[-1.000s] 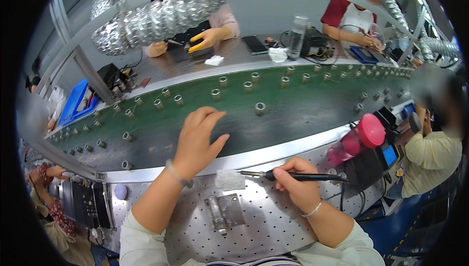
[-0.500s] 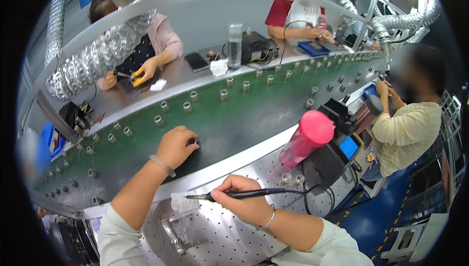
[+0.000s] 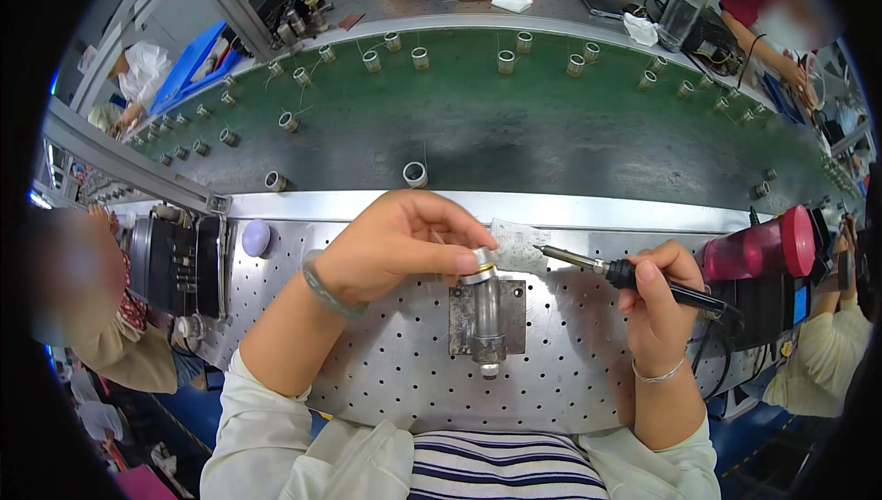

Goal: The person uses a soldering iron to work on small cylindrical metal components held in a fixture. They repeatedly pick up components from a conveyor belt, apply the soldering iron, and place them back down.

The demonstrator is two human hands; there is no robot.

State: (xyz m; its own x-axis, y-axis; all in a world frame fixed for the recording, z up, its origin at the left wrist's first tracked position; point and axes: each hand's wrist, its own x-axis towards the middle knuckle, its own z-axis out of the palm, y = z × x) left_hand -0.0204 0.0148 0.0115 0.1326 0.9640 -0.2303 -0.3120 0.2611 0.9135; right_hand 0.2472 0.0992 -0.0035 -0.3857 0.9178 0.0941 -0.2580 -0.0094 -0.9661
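left hand (image 3: pixel 400 245) pinches a metal ring (image 3: pixel 483 262), right hand (image 3: pixel 663 305) grips a soldering iron (image 3: pixel 621 273).

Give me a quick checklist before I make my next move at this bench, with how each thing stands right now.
1. Metal ring gripped by the left hand: ok, thumb and fingers are on it.
2. Ring fully seated on the end of the cylindrical metal fixture: cannot tell, fingers partly cover it.
3. Soldering iron held in the right hand: ok.
4. Iron's tip clear of the left hand: ok, a gap shows between them.
5. Iron's tip off the whitish pad: cannot tell, it points at the pad's edge and contact is unclear.
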